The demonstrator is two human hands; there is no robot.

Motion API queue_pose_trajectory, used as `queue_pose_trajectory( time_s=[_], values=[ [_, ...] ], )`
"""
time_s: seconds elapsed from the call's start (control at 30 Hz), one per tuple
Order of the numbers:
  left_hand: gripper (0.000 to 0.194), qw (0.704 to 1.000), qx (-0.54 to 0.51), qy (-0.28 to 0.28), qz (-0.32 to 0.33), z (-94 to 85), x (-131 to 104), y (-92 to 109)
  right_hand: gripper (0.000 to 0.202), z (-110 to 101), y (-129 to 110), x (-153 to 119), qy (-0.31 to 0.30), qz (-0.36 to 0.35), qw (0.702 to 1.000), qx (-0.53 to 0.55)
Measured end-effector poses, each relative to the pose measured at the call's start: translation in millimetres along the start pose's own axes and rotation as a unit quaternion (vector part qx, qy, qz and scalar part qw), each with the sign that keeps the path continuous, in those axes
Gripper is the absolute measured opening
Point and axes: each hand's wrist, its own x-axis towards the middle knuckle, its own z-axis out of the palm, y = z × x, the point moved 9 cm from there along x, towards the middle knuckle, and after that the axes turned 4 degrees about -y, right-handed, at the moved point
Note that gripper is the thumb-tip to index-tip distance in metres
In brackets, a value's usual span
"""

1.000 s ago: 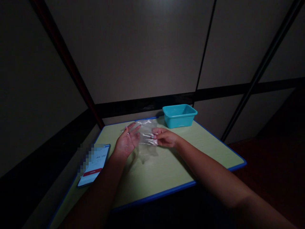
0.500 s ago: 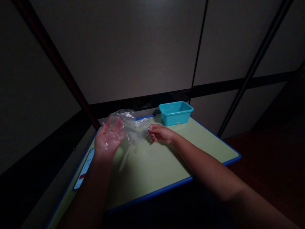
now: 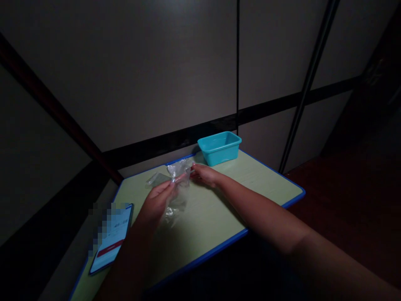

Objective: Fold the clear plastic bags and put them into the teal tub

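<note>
A crumpled clear plastic bag (image 3: pixel 178 202) hangs between my two hands, just above the pale green tabletop. My left hand (image 3: pixel 161 194) is closed on it, thumb on top and fingers reaching along the film. At the bag's right edge, my right hand (image 3: pixel 203 173) pinches the plastic between thumb and fingers. Part of the film sticks out to the left beyond my left hand. Whether anything lies inside the bag is hard to make out in the dim light.
A turquoise plastic basket (image 3: pixel 221 155) stands at the table's back edge, beyond my right hand. A phone (image 3: pixel 114 238) with a lit screen lies at the left edge beside my left forearm. The table (image 3: pixel 219 217) has a blue rim and stands against panelled doors (image 3: pixel 175 83).
My left hand has turned from open, palm up, to closed on the bag and moved right, closer to my right hand. The camera view has shifted, showing more of the phone.
</note>
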Motion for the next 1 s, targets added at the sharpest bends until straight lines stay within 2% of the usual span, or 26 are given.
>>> queue_pose_trajectory(
  time_s=[0.07,0.13,0.23,0.33,0.47,0.63,0.7,0.83,1.0],
  values=[
    [0.038,0.999,0.004,-0.032,-0.028,7.7,0,-11,0.041,-2,-3,-1,-0.009,0.005,1.0,0.001],
    [0.046,0.993,-0.002,-0.095,-0.072,20.3,-2,-21,0.049,-3,-2,-1,-0.027,0.031,0.999,-0.026],
    [0.06,0.973,-0.013,-0.185,-0.139,37.6,-9,-31,0.049,-12,-1,-2,-0.02,0.066,0.99,-0.126],
    [0.067,0.963,-0.021,-0.223,-0.151,42.8,-12,-35,0.049,-14,1,-2,-0.021,0.085,0.977,-0.193],
    [0.065,0.963,0.001,-0.242,-0.121,41.1,-11,-37,0.049,5,11,-12,-0.115,0.135,0.963,-0.203],
    [0.055,0.962,0.03,-0.258,-0.088,43.3,-14,-39,0.03,18,8,-17,-0.175,0.077,0.947,-0.257],
    [0.054,0.963,0.025,-0.247,-0.101,42.8,-15,-42,0.022,15,7,-15,-0.166,0.06,0.935,-0.307],
    [0.052,0.967,0.013,-0.212,-0.139,38.9,-13,-45,0.009,-1,0,-11,-0.074,0.051,0.886,-0.454],
    [0.051,0.959,0.023,-0.215,-0.182,37.8,-14,-43,0.023,-9,-7,-15,-0.048,0.075,0.831,-0.549]
  ],
)
